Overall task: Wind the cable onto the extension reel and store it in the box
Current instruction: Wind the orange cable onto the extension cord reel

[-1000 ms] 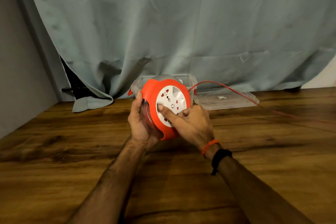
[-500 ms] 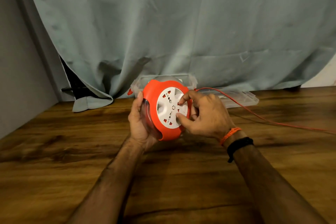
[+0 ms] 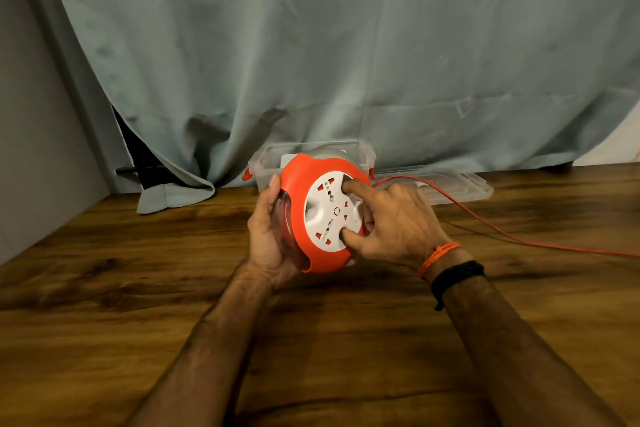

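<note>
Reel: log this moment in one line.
left hand grips reel | right hand fingers in white dial | cable trails right on table | box behind, open

Glossy plastic reel (image 3: 322, 218), seemingly wood-grain table (image 3: 138, 288)
</note>
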Demonstrator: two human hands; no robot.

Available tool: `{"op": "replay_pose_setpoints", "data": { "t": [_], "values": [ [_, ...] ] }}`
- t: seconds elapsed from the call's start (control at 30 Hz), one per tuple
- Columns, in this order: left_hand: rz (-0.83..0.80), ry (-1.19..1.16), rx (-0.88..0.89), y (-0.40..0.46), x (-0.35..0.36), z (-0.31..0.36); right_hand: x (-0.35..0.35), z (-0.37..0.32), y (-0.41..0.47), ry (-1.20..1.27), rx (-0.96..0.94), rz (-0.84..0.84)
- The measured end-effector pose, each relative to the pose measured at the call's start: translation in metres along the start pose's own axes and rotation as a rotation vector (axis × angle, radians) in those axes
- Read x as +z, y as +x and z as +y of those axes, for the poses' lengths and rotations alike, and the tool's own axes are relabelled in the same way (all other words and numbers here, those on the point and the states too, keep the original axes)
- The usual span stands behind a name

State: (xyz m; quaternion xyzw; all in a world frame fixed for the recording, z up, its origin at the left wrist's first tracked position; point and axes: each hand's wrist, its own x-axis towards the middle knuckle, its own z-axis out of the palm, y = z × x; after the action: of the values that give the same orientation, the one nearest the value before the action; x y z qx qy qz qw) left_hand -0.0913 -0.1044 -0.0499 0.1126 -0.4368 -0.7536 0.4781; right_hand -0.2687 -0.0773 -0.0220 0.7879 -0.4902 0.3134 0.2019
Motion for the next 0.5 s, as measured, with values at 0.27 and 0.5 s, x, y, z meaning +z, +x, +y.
{"op": "replay_pose_setpoints", "data": {
  "t": [0.27, 0.5],
  "values": [
    [0.019, 0.044, 0.067, 0.000, 0.002, 0.000, -0.002, -0.003, -0.004, -0.031, 0.014, 0.135],
    [0.161, 0.048, 0.266, 0.004, 0.007, -0.001, 0.037, -0.018, -0.014, 0.344, 0.616, -0.124]
  ]
}}
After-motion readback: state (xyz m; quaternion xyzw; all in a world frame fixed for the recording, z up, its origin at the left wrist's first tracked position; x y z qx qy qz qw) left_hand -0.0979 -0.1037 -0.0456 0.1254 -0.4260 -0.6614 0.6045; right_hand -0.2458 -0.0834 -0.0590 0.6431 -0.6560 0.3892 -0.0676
